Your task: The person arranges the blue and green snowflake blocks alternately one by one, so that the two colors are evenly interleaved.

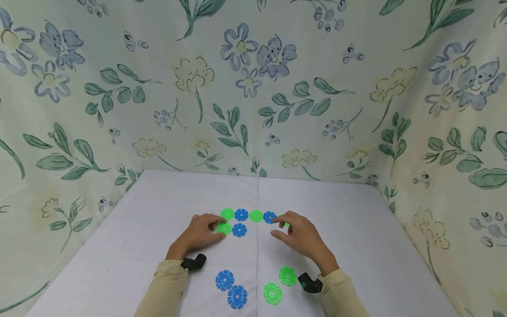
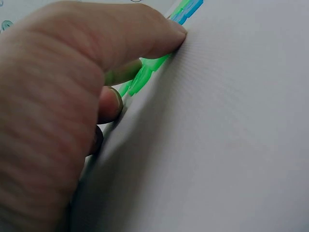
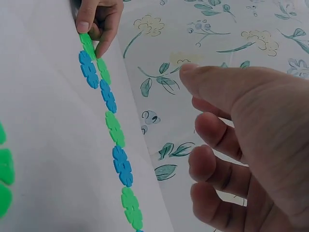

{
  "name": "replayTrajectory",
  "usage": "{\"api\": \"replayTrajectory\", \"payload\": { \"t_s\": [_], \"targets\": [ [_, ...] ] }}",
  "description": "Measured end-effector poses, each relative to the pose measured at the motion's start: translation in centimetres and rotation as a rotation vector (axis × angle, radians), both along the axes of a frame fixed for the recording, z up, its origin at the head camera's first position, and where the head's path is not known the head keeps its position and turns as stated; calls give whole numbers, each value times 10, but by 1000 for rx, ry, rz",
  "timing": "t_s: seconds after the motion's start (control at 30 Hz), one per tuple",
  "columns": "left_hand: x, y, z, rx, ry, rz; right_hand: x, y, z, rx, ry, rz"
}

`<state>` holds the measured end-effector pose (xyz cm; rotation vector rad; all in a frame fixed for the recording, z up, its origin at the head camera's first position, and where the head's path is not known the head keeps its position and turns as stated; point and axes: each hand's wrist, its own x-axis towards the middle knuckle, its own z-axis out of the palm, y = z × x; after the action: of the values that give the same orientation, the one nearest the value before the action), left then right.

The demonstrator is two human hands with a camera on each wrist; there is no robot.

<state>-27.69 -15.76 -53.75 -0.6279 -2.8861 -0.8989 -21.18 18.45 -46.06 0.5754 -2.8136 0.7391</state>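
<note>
Far-right green disc: partly hidden by right hand
Near green disc: cut off, right wrist view

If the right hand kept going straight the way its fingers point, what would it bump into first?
Most likely the blue, notched, round plastic-looking disc in the far row, right by the index finger of the right hand. Height is unclear, so it might pass over instead.

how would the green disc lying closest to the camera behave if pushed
The green disc would probably slide rather than roll, since it lies flat on the white tabletop. It looks thin, so likely light. Its notched rim might make any roll bumpy.
</note>
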Motion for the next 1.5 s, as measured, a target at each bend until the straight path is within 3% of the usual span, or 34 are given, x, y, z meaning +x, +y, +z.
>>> {"api": "replayTrajectory", "payload": {
  "t_s": [0.37,0.9,1.23,1.5],
  "targets": [
    [-1,0,-3,-11,-2,6,16,23,-14,-22,-178,155],
    [1,-1,1,1,3,-1,34,51,-33,-56,-269,144],
    [1,-2,-1,-1,5,6,38,61,-45,-58,-353,243],
    [1,0,-2,10,2,10,38,62,-51,-94,-376,253]
  ]
}}
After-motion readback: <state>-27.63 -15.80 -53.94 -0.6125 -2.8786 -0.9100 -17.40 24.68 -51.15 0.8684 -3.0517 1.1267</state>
